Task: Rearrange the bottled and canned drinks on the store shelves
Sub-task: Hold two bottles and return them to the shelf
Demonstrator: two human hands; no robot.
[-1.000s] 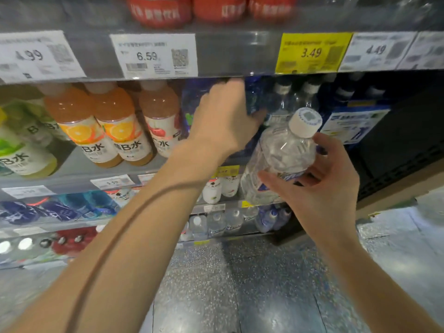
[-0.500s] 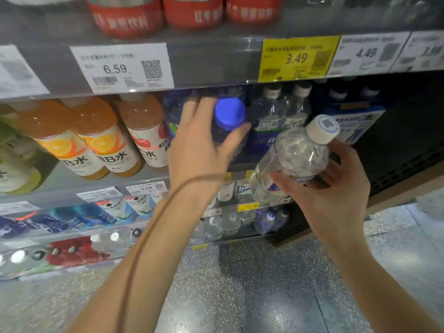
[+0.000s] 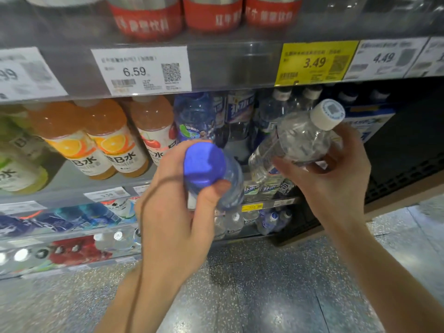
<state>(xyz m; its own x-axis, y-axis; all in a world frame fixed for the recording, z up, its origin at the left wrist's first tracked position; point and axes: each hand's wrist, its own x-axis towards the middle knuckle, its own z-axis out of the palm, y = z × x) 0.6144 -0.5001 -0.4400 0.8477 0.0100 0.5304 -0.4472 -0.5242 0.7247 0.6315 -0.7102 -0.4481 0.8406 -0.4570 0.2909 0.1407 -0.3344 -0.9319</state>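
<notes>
white 6.59 price tag [image 3: 141, 70] | yellow 3.49 price tag [image 3: 315, 62] | speckled floor [image 3: 276, 284]

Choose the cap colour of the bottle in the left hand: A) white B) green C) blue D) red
C: the left hand grips a bottle whose cap is blue; the white-capped bottle is in the right hand.
</notes>
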